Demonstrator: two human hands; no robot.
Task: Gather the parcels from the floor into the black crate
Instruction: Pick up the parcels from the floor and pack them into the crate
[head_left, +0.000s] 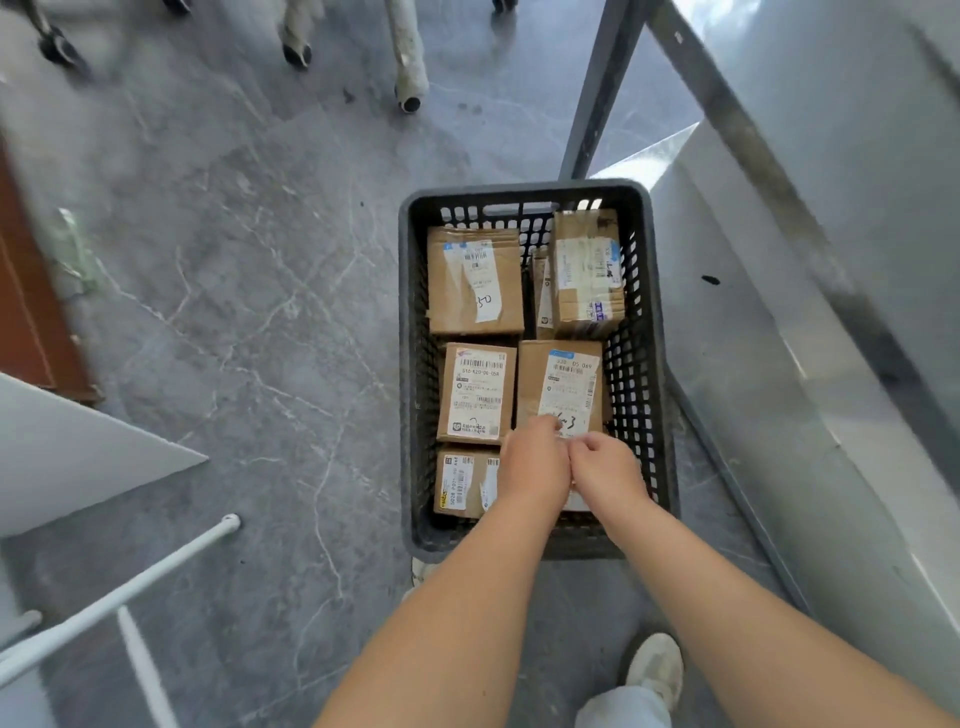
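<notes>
Out at 9 o'clock the floor (234, 312) shows no loose parcel that I can see; everything brown sits in the black crate (406, 364). Down its left side three boxes lie flat in a row: the far-left parcel (474, 280) at the 12 o'clock end, the middle-left parcel (477, 392) next, and the near-left parcel (462, 483) at 6, partly under a wrist. Further right, the far-right parcel (587, 270) stands taller by the crate wall, and nearer lies the near-right parcel (561, 384), its long axis running 12 to 6. The left hand (535, 462) and right hand (605, 467) meet knuckle to knuckle at that parcel's 6 o'clock edge, the fingers of both curled down round it, so the box stretches away from them toward 12. Neither hand is nearer; they share the edge. I'd judge it wants settling into that corner, then letting go.
</notes>
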